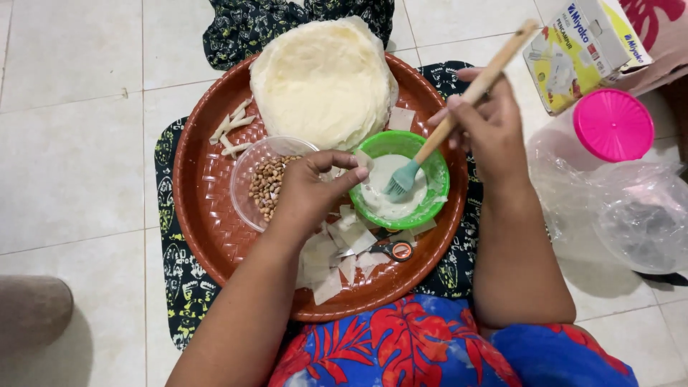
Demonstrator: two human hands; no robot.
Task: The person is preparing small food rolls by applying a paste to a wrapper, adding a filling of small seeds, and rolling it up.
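From the head view, we see our right hand [487, 125] closed in a grip on a brush [459, 107], its teal bristles dipped in white paste in the green bowl [437, 179]. Our left hand [308, 190] pinches a small wrapper piece [363, 159] between thumb and fingertips, just left of that bowl. Both hover over a round brown tray [208, 193] on the floor. Under the left hand sits a clear bowl of peanuts [266, 188]; a wrapper stack [322, 82] lies far, scissors [390, 249] and cut squares [330, 258] near.
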